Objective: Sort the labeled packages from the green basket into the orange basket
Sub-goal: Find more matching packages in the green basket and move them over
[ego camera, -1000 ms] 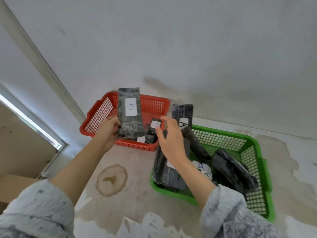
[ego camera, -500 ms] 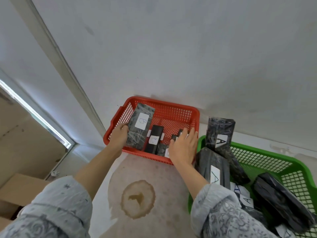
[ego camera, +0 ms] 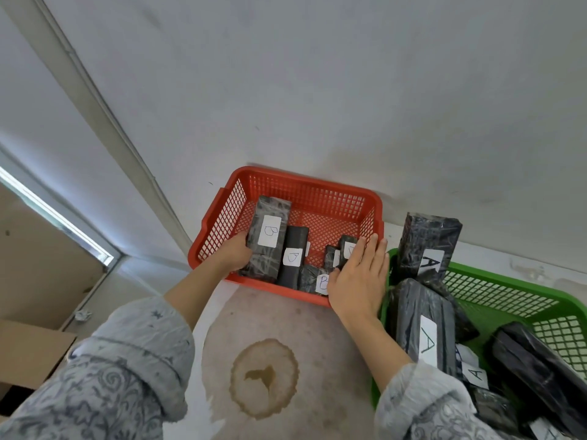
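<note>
The orange basket (ego camera: pixel 305 182) stands against the wall and holds several black wrapped packages with white "B" labels. My left hand (ego camera: pixel 233 254) grips the long "B" package (ego camera: pixel 268 236) at its near end, and it lies at the basket's left side. My right hand (ego camera: pixel 359 281) rests flat, fingers spread, over the basket's right front corner on small "B" packages (ego camera: pixel 344 249). The green basket (ego camera: pixel 508 277) on the right holds several black packages labeled "A" (ego camera: pixel 425 322), one standing upright (ego camera: pixel 427 246).
A brown ring-shaped stain (ego camera: pixel 263 377) marks the concrete floor in front of the baskets. A cardboard box (ego camera: pixel 28 347) sits at the lower left beside a door frame (ego camera: pixel 57 217). The white wall rises right behind both baskets.
My left hand has lowered the long "B" package from the air into the orange basket. My right hand moved from above the green basket onto the orange basket's right corner.
</note>
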